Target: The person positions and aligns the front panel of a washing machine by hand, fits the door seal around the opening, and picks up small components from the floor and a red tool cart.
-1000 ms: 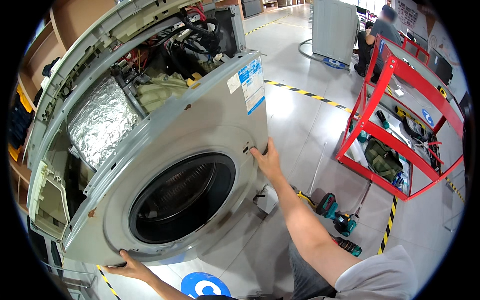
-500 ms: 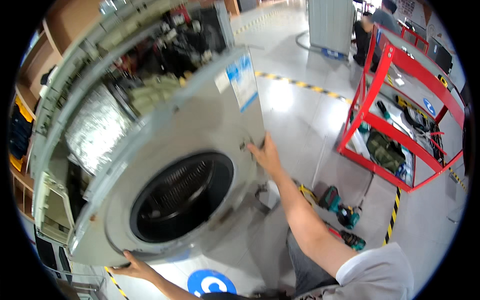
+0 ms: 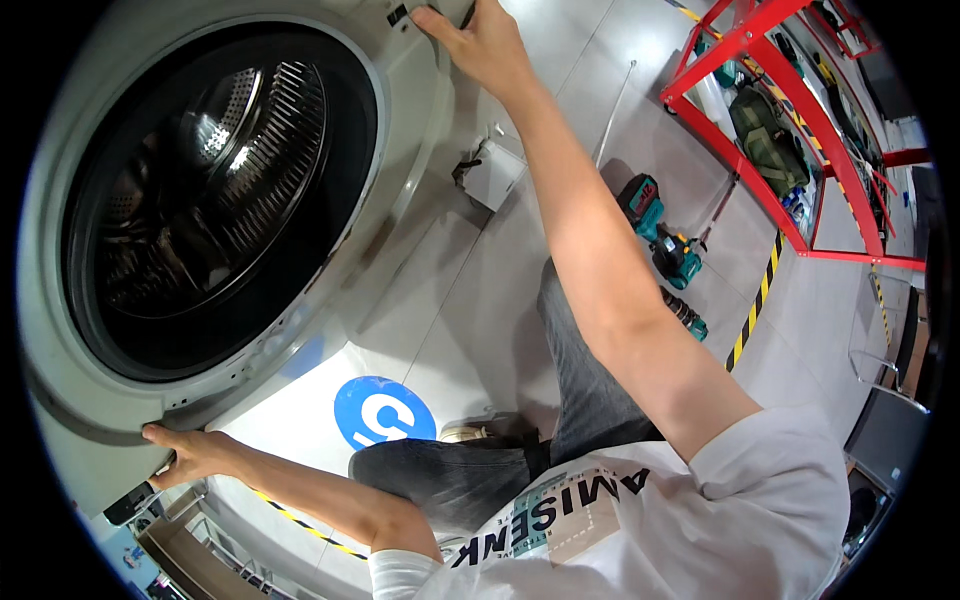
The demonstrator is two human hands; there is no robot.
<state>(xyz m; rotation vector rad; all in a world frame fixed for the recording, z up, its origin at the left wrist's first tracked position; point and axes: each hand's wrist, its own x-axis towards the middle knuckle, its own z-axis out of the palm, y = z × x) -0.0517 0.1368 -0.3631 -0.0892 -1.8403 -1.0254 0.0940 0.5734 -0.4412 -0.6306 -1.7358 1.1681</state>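
Observation:
A pale grey washing machine front panel [image 3: 408,120] fills the upper left, with a large round door opening in it. Through the dark rubber door seal [image 3: 360,180] I see the ribbed metal drum [image 3: 225,170]. My left hand [image 3: 192,455] grips the panel's lower edge, thumb on the front face and fingers bent behind. At the upper edge of the view, my right hand [image 3: 485,45] holds the panel's right edge, its thumb pressed beside a small dark slot. The fingertips of both hands are partly hidden behind the panel.
Several green and black power tools [image 3: 678,260] lie on the tiled floor [image 3: 440,290] to my right. Beyond them stands a red cart [image 3: 755,185] holding tools and a camouflage bag [image 3: 768,140]. A blue round floor marker [image 3: 350,410] lies near my legs.
My view has swung down and come closer to the panel, so it looks larger and further up and left. The machine's open top has left the view. Both hands keep their grip.

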